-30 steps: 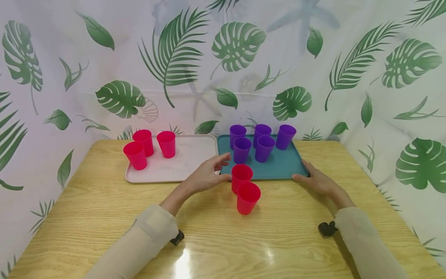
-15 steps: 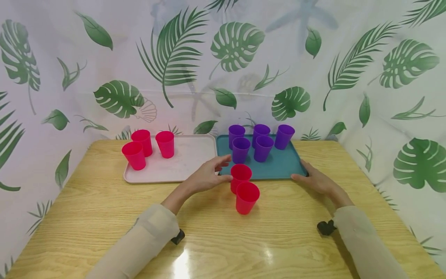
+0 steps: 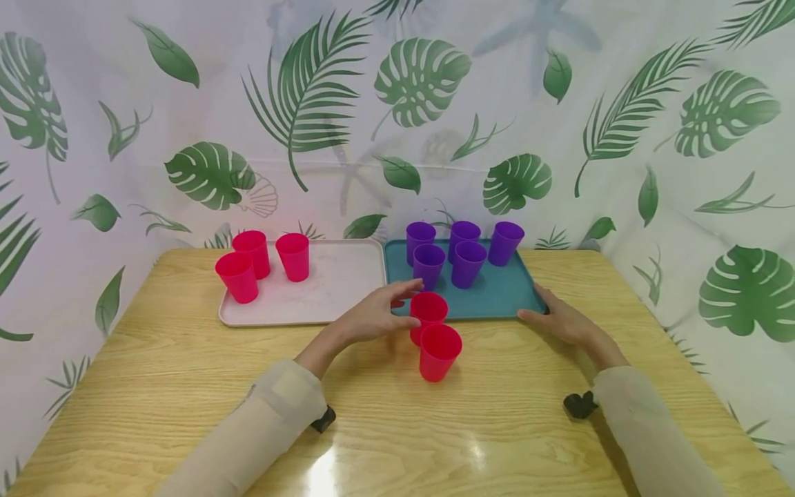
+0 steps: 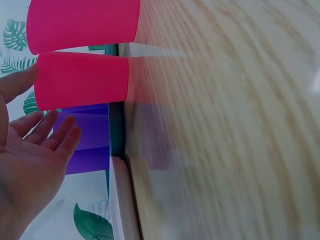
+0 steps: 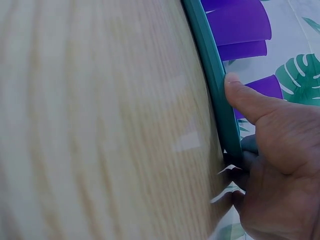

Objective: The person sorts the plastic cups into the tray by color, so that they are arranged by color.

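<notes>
Nearest the person, two red cups stand upright on the wooden table (image 3: pixel 186 386), off both trays: the front red cup (image 3: pixel 439 352) and, touching or just behind it, the rear red cup (image 3: pixel 428 314), which sits at the near edge of the teal tray (image 3: pixel 503 300). Left hand (image 3: pixel 373 317) is spread, fingers relaxed and apart, holding nothing; in the left wrist view its fingertips (image 4: pixel 70 132) lie just short of the rear red cup (image 4: pixel 82 80), thumb side close to the wall, contact not certain. That cup lies directly to the right of the left hand, long axis vertical, mouth up; the left hand is clearly the nearer one. Right hand (image 3: pixel 559 321) rests at the near right corner of the teal tray, thumb (image 5: pixel 245 102) laid on the rim (image 5: pixel 220 100), other fingers tucked under the edge, so it grips the tray. Farther back, five purple cups (image 3: pixel 467 262) stand upright on the teal tray. To its left, edge to edge, the pale pink tray (image 3: pixel 335 290) carries three red cups (image 3: pixel 254 262) in its far left corner, well apart from the left hand. A leaf-print curtain (image 3: pixel 410 90) closes the back.
</notes>
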Demonstrator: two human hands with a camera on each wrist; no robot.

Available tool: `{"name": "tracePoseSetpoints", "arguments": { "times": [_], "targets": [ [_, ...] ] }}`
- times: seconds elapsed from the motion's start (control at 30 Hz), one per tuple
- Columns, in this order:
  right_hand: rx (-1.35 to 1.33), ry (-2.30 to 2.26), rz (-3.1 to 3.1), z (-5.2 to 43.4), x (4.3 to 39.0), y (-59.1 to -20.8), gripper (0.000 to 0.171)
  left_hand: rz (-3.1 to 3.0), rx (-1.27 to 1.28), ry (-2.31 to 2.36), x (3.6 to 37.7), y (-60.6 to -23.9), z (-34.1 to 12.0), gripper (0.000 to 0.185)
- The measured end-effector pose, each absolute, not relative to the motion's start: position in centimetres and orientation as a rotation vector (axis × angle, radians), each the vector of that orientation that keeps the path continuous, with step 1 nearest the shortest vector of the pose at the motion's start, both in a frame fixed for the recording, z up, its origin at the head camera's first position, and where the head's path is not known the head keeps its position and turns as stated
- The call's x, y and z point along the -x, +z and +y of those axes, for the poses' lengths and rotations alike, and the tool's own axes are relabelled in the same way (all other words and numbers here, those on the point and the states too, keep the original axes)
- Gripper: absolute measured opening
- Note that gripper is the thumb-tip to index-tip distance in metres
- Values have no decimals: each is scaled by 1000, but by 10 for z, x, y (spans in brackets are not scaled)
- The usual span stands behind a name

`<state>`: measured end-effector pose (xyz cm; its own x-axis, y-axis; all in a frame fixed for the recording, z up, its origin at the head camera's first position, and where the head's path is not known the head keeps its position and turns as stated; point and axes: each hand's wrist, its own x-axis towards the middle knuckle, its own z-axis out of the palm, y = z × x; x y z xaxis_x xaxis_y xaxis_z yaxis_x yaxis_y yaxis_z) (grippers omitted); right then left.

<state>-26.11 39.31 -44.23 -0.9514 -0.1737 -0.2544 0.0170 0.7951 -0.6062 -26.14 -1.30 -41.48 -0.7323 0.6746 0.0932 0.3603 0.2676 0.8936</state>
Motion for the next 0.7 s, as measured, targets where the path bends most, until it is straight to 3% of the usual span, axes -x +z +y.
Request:
{"name": "tracePoseSetpoints", "arguments": {
  "times": [0.7],
  "targets": [
    [152, -969, 2714, 399, 261, -449, 104, 2297, -904, 1378, 262, -421, 0, 69]
  ]
}}
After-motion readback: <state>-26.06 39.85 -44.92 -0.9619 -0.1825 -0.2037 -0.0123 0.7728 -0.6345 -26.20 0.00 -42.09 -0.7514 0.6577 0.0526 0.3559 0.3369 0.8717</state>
